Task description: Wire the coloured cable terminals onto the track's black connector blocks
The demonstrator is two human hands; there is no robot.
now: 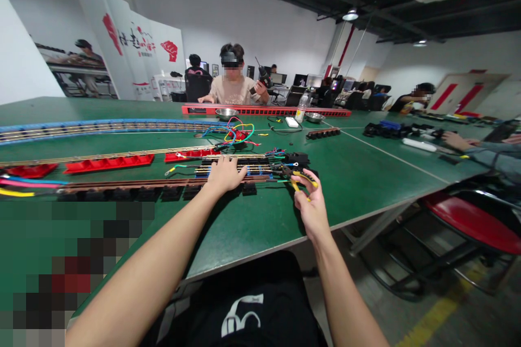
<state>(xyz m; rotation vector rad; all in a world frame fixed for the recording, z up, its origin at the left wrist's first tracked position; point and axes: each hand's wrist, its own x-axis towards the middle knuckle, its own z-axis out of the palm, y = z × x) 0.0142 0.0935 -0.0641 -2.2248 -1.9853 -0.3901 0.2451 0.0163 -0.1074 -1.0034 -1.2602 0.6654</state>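
My left hand [226, 175] lies flat, fingers spread, across a bundle of narrow rails [259, 168] with blue and black supports on the green table. In my right hand [314, 209] are yellow-handled pliers [295, 186], their dark jaws at the right end of the rails, among thin wires. Whether the jaws grip a wire is too small to tell. A green-and-yellow wire [176, 167] with a ring terminal sticks out left of my left hand. Brown rails [134, 185] on black blocks run along the near side.
Behind the rails lie red trays [109, 163], a curved blue track [101, 128] and tangled coloured wires [244, 134]. Across the green table [366, 173], a co-worker holds a cordless drill [264, 77] behind a long red rail [268, 110]. A bottle [300, 108] stands near metal bowls.
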